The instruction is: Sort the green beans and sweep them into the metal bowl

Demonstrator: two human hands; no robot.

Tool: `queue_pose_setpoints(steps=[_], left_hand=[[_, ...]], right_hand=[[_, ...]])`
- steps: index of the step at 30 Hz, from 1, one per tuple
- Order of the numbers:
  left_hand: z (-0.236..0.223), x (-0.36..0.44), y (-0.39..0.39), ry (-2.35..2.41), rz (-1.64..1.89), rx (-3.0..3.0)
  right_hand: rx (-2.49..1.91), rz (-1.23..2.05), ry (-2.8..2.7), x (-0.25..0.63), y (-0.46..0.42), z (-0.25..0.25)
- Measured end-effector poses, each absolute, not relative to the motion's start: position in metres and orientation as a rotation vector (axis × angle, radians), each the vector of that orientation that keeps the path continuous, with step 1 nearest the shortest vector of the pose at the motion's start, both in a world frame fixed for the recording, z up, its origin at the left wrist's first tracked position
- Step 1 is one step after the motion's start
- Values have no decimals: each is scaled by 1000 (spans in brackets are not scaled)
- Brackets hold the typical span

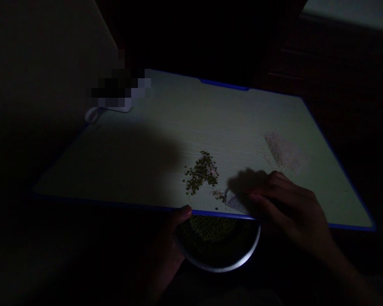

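Observation:
The scene is very dark. My left hand (169, 246) grips the rim of a round metal bowl (239, 259) held just below the near edge of a pale board (166, 140); green beans (213, 227) lie inside the bowl. My right hand (287, 208) rests on the board near its front edge, fingers closed on a small card or paper slip (234, 200). A loose pile of green beans (201, 172) lies on the board just left of that card, with a few grains right beside it.
The board has a blue rim (223, 84). A pale pinkish patch of fine grains (282, 151) lies at its right. A white object (97, 112) sits at the board's far left corner. Everything around the board is in deep shadow.

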State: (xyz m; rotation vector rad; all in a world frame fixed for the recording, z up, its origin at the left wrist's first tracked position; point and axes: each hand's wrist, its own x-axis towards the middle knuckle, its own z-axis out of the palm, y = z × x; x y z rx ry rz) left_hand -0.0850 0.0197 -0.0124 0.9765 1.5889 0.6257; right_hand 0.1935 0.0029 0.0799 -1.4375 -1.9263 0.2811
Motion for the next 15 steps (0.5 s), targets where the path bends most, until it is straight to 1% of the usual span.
queue_pose_setpoints(steps=[4,8,15], left_hand=[[-18,-85,20,1574,697,741],[-25,-84,22,1531,773,655],[-14,-84,22,1429,706,641]], right_hand=[[-1402,299,-1964,189,5,81],[-1367,297,-2013,181,11,83],[-1298,356,-2098,178,14,90]])
